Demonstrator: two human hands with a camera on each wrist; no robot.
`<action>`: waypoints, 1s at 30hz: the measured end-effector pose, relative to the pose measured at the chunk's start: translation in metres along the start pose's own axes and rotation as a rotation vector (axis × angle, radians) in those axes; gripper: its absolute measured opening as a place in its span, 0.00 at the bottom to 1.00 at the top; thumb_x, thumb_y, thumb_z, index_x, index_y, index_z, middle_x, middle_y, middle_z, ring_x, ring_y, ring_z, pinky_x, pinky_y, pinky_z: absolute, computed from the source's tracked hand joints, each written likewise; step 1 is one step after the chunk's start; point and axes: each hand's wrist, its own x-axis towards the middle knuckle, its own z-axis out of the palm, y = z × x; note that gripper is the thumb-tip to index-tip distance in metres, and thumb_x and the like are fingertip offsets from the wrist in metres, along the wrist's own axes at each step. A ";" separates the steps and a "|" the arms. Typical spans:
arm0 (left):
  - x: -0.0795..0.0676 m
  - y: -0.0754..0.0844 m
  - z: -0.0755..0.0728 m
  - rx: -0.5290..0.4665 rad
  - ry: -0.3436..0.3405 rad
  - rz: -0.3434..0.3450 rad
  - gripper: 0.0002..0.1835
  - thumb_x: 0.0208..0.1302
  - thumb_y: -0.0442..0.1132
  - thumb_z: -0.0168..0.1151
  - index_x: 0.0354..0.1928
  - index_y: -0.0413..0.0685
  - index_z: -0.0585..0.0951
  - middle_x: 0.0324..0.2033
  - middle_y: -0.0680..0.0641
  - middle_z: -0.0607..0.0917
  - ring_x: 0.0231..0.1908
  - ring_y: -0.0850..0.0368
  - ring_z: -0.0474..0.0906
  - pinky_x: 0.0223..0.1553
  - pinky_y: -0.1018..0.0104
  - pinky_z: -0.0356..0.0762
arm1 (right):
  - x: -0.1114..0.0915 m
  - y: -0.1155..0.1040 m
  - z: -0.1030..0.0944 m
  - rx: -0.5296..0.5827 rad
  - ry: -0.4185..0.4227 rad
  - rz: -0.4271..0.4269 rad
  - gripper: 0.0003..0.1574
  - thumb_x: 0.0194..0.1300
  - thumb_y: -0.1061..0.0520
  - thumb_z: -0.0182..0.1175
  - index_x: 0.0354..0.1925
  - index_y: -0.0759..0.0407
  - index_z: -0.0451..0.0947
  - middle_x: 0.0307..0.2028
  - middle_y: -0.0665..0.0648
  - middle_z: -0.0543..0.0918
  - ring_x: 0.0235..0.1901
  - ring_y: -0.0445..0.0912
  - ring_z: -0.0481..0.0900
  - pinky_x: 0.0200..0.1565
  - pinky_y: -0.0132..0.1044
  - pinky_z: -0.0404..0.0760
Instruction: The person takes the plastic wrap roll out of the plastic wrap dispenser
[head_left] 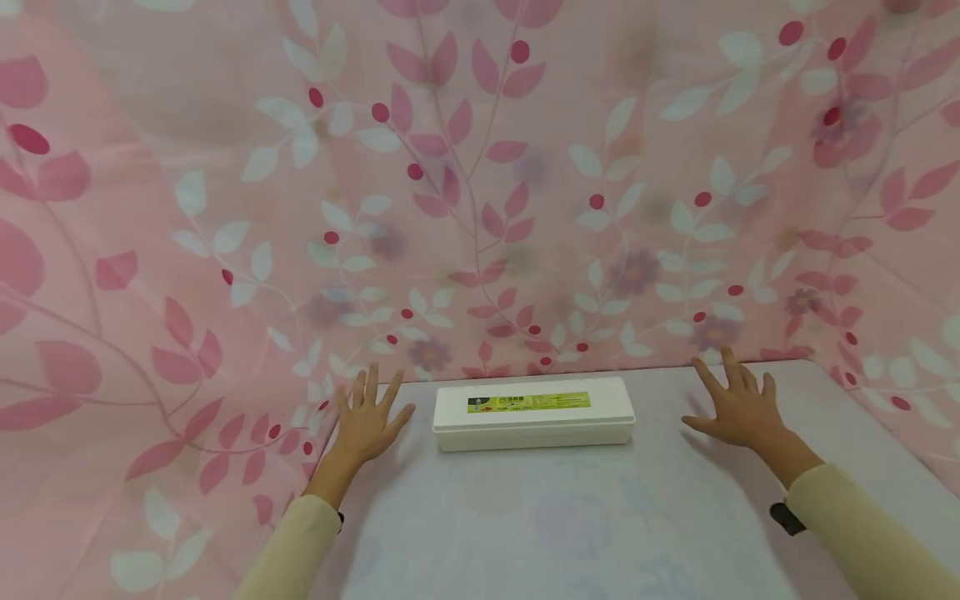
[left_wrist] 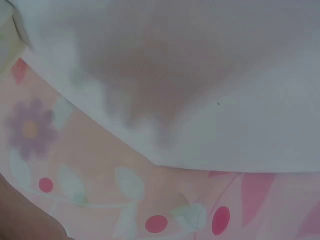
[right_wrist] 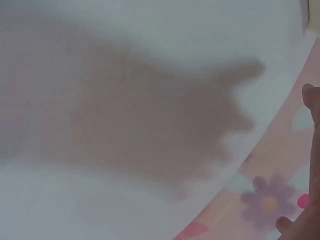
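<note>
A long white lidded box [head_left: 534,427] with a yellow-green label [head_left: 528,402] lies near the far edge of the table. To its left, my left hand [head_left: 365,425] is held with fingers spread, apart from the box and holding nothing. On the other side, my right hand [head_left: 742,408] is spread in the same way, also empty. Shadows of the hands fall on the tabletop in both wrist views. Only a corner of the left hand [left_wrist: 27,215] shows in the left wrist view; part of the right hand [right_wrist: 302,220] appears at the right wrist view's edge.
The pale table [head_left: 555,533] has a faint floral pattern. Pink cloth [head_left: 480,183] printed with leaves and berries hangs behind it and on both sides. A small black object [head_left: 787,518] sits at the right cuff. Box corners edge into both wrist views.
</note>
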 end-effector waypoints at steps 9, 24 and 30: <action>0.003 0.004 -0.001 -0.052 -0.013 0.020 0.39 0.70 0.66 0.47 0.78 0.62 0.53 0.78 0.37 0.41 0.75 0.33 0.44 0.68 0.26 0.33 | 0.011 -0.019 -0.014 0.039 -0.012 -0.034 0.79 0.46 0.31 0.73 0.79 0.46 0.33 0.76 0.75 0.32 0.64 0.79 0.55 0.60 0.80 0.43; 0.002 0.015 0.009 -0.081 -0.074 0.119 0.49 0.61 0.73 0.53 0.79 0.64 0.50 0.79 0.42 0.40 0.77 0.39 0.42 0.68 0.28 0.27 | 0.022 -0.044 -0.012 0.098 -0.124 -0.060 0.82 0.42 0.30 0.75 0.79 0.46 0.36 0.76 0.75 0.34 0.65 0.78 0.55 0.59 0.81 0.45; 0.004 0.021 0.009 -0.065 -0.114 0.131 0.55 0.55 0.77 0.55 0.79 0.62 0.49 0.79 0.41 0.42 0.77 0.40 0.42 0.69 0.28 0.29 | 0.024 -0.049 -0.012 0.128 -0.165 -0.078 0.81 0.40 0.31 0.77 0.78 0.50 0.40 0.75 0.75 0.36 0.66 0.78 0.55 0.59 0.81 0.48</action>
